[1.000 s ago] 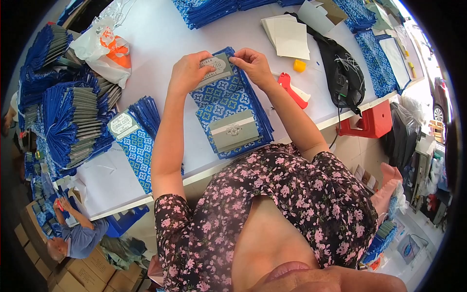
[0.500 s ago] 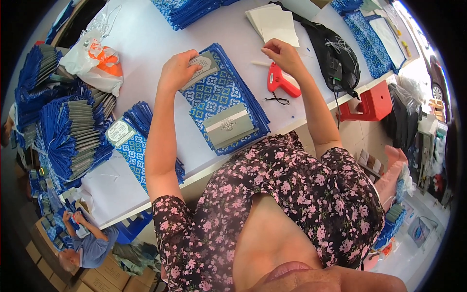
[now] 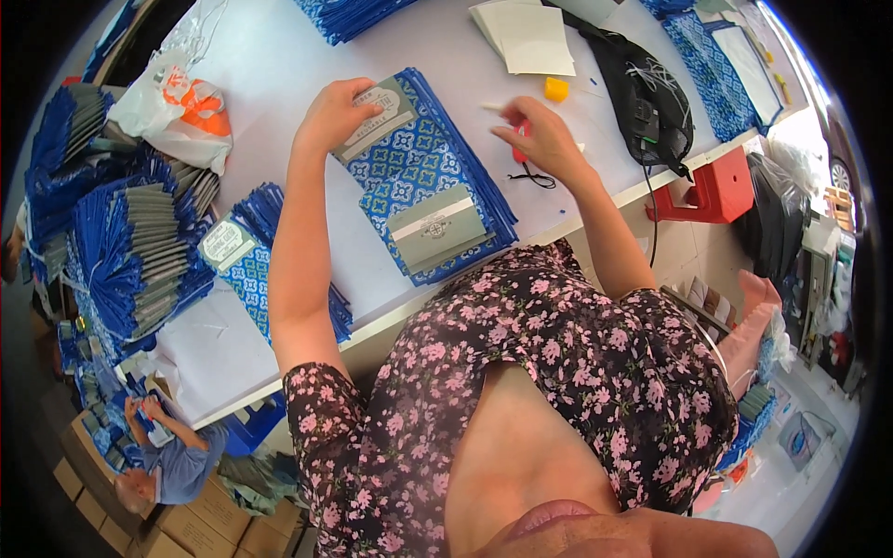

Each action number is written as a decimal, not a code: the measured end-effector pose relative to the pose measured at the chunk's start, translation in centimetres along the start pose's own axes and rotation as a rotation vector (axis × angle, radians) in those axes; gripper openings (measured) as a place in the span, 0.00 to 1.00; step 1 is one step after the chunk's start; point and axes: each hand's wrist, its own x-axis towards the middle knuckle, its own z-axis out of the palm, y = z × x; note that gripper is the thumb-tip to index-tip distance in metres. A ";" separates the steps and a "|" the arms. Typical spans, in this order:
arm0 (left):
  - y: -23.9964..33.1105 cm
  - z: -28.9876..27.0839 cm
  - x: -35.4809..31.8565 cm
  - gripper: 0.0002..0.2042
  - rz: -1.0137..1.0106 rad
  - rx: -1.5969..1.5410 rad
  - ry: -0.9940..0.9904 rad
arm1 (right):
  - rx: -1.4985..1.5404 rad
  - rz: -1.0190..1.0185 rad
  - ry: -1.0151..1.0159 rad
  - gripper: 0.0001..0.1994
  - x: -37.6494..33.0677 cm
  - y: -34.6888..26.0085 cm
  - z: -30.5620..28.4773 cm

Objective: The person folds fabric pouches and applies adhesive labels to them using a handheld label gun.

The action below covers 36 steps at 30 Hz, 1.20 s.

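A stack of folded blue patterned fabric bags (image 3: 415, 177) with grey cards lies in front of me, close to the table's near edge. My left hand (image 3: 337, 119) is closed at its far left corner, the thumb on the top grey card (image 3: 379, 119) and the other fingers bent at the edge. To the right of the stack, my right hand (image 3: 544, 139) is slightly blurred, thumb and fingers apart. It is over a red hand tool (image 3: 521, 141) with a black cord loop (image 3: 534, 177), hiding most of it. Whether it touches the tool I cannot tell.
White sheets (image 3: 530, 42), a yellow object (image 3: 556, 89) and a black bag (image 3: 637, 102) lie beyond my right hand. Leftward are more bag bundles (image 3: 144, 251), a smaller stack (image 3: 246, 270) and a white plastic bag (image 3: 172, 116). Another person (image 3: 172, 465) works at lower left.
My right hand has come down and nearer, from beside the white sheets to over the red tool. The yellow object now shows. My left hand stays at the stack's corner.
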 end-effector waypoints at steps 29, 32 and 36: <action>-8.8 0.2 -11.5 0.09 -0.100 -0.987 0.785 | 0.820 0.215 -0.294 0.17 8.8 -14.0 11.0; -7.9 0.3 -11.8 0.06 -0.124 -1.037 0.864 | 0.822 0.215 -0.321 0.18 8.5 -14.2 10.9; -7.6 0.4 -11.8 0.05 -0.105 -0.992 0.957 | 0.787 0.189 -0.332 0.18 8.7 -13.7 10.9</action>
